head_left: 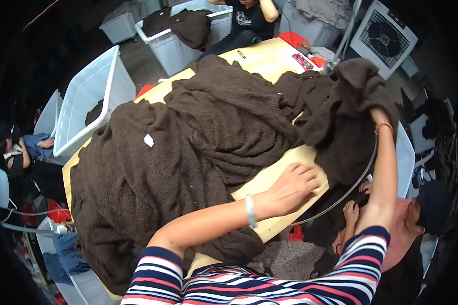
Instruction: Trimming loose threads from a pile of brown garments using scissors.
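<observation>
Counter [269, 185]: pale yellow wood, angled across the middle, mostly covered by cloth; bare strip between the garments at right, more bare top at the far end.
Brown knit pile [188, 137]: heaped over the left and middle of the counter, spilling past the near edge.
White bin [81, 99]: beyond the counter's left edge, some dark cloth inside.
Co-worker [394, 234]: pink top, dark cap, low at the right beside the right arm.
Right garment [359, 84]: dark brown, bunched up at the counter's right end, lower part hanging over the edge.
Left hand [295, 188]: over the bare strip, palm down, fingers loosely curled, nothing seen in it; contact with the wood unclear.
Right hand [379, 116]: pushed into the right garment's folds; fingers hidden, can't tell how far open or whether gripping.
Printed card [303, 62]: pink-red, far right end of counter.
White scrap [148, 140]: lying on the pile's left part.
</observation>
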